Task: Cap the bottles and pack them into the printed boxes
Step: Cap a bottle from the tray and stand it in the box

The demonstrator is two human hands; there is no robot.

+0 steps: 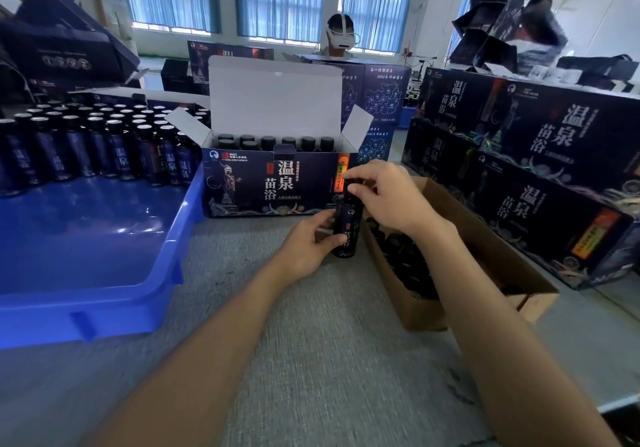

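The left hand (308,242) is gripping the dark bottle (346,230) around its lower body, fingers and thumb curled round the label. The right hand (381,197) is coming over the top, thumb and fingertips pinching at the bottle's neck, where something dark, seemingly the cap (351,180), is showing between them, though the fingers are covering most of it. The bottle is standing upright, just in front of the right end of the open printed box (277,186). Its base is low at the grey table (311,342), but I cannot tell whether it is touching.

Moving outward, the printed box is sitting with its white lid flap raised, and black-capped bottles (270,143) are lining up inside it in two rows. Just right of the hands, a brown cardboard carton (485,249) is lying open, with loose black caps (398,249) heaped inside, partly under the right forearm.

To the left, a blue plastic tray (104,256) is resting on the table, and a crowd of dark bottles with shiny tops (86,145) is filling its far end, while the near part is showing bare blue. On the right, closed printed boxes (554,155) are stacking up along the table edge. Beyond the open box, a person wearing a white headset (341,36) is sitting across the table, in front of blue-curtained windows.
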